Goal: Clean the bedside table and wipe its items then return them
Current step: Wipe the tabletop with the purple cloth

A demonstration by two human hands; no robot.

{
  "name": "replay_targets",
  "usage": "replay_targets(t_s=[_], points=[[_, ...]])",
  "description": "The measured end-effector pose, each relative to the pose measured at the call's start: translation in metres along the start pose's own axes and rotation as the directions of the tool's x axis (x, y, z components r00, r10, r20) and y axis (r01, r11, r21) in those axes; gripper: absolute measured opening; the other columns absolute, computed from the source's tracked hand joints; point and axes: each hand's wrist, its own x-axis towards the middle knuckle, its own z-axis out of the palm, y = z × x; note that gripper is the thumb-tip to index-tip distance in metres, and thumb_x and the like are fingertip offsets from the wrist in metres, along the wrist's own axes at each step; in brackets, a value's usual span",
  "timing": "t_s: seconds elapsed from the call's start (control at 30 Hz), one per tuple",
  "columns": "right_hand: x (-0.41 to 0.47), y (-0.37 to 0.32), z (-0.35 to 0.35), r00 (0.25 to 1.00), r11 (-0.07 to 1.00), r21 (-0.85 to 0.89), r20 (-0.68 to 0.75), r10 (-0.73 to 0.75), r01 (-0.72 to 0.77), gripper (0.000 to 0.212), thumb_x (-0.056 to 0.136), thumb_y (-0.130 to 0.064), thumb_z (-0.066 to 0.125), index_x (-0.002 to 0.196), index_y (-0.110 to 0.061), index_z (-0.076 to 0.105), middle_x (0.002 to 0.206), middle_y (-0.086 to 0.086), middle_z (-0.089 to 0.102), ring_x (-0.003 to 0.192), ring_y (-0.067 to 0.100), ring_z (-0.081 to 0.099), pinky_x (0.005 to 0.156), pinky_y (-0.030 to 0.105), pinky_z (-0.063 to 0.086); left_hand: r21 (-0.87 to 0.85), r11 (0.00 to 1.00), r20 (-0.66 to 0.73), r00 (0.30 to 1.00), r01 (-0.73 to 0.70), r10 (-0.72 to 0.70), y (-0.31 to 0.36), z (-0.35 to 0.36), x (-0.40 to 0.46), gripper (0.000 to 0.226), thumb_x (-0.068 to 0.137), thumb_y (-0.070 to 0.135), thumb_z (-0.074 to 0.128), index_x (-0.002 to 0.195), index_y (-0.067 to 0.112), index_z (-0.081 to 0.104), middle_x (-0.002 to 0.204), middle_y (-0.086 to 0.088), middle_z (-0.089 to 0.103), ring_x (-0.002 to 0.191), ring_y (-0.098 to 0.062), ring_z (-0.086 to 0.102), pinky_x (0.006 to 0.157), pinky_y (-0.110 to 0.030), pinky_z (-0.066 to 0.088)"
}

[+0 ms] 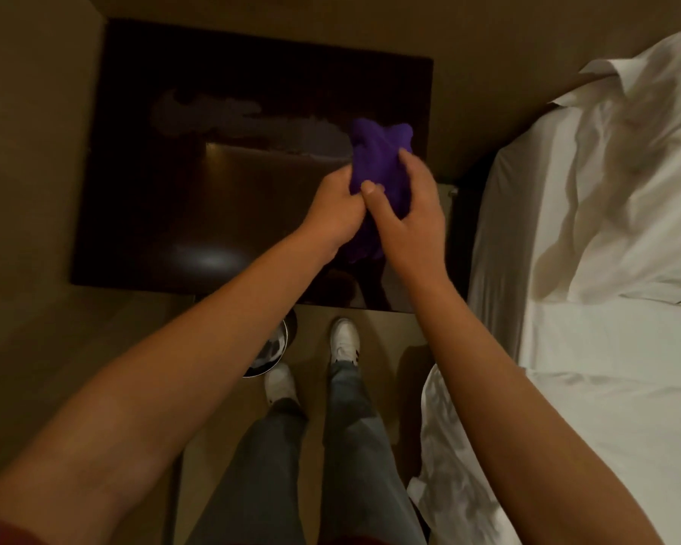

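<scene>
Both arms reach forward; left hand (333,214) and right hand (405,214) grips pinch bunched purple cloth (382,159), seemingly above dark desk (174,198), 1 o'clock.

Grey trousers (350,446), white trainers (345,340)

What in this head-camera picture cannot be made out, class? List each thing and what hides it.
- Purple cloth: its middle is hidden by the left hand and right hand.
- Metal bin: mostly hidden by the left forearm.
- Bedside table: a blurred smear; wet or dusty, cannot tell.
</scene>
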Motion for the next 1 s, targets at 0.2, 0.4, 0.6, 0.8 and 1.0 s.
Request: replay_targets(t_s=[0.2, 0.4, 0.6, 0.8, 1.0], points=[[0.046, 0.008, 0.02, 0.968, 0.951, 0.206, 0.147, 0.204, -0.232, 0.081, 0.091, -0.048, 0.071, 0.158, -0.023, 0.032, 0.151, 0.001, 0.052, 0.135, 0.016, 0.053, 0.115, 0.038, 0.043, 0.198, 0.973, 0.189, 0.979, -0.116, 0.078, -0.018, 0.012, 0.007, 0.042, 0.097, -0.001, 0.054, 0.138, 0.007, 0.056, 0.126, -0.011, 0.069, 0.117, -0.018, 0.065, 0.1, -0.035, 0.054], [0.09, 0.023, 0.018, 0.928, 0.949, 0.011, 0.212, 0.306, -0.315, 0.043, 0.098, -0.023, 0.063, 0.141, -0.023, 0.058, 0.132, 0.004, 0.068, 0.126, 0.023, 0.06, 0.108, 0.036, 0.046, 0.25, 0.967, 0.303, 0.953, -0.06, -0.019, -0.04, -0.018, 0.039, 0.073, 0.093, 0.024, 0.067, 0.158, 0.014, 0.034, 0.154, -0.008, 0.049, 0.142, -0.019, 0.047, 0.118, -0.037, 0.039], [0.143, 0.027, -0.008, 0.968, 0.96, -0.131, -0.075, 0.24, -0.248, 0.05, 0.101, -0.03, 0.056, 0.15, -0.021, 0.048, 0.144, 0.009, 0.059, 0.133, 0.028, 0.055, 0.101, 0.025, 0.038, 0.592, 0.806, -0.338, 0.905, -0.009, 0.259, -0.08, -0.098, 0.051, 0.055, 0.101, 0.02, 0.056, 0.153, 0.01, 0.042, 0.16, -0.01, 0.039, 0.15, -0.026, 0.034, 0.122, -0.032, 0.025], [0.145, 0.027, 0.056, 0.969, 0.892, -0.403, 0.046, 0.241, -0.203, 0.081, 0.1, -0.053, 0.053, 0.163, -0.016, 0.019, 0.17, 0.016, 0.015, 0.157, 0.034, 0.015, 0.125, 0.051, 0.02, 0.745, 0.618, -0.51, 0.812, 0.252, 0.284, -0.115, -0.149, 0.038, 0.067, 0.101, 0.028, 0.05, 0.159, 0.004, 0.024, 0.168, -0.014, 0.019, 0.158, -0.031, 0.009, 0.128, -0.046, 0.011], [0.13, 0.055, 0.067, 0.976, 0.747, -0.628, 0.118, -0.185, 0.218, 0.055, 0.102, -0.048, 0.041, 0.155, -0.032, 0.039, 0.171, 0.005, 0.02, 0.159, 0.034, 0.01, 0.126, 0.059, 0.01, 0.689, 0.608, -0.641, 0.722, 0.394, 0.259, -0.138, -0.194, 0.028, 0.07, 0.1, 0.032, 0.046, 0.159, 0.005, 0.02, 0.168, -0.016, 0.018, 0.158, -0.032, 0.008, 0.128, -0.05, 0.009]])
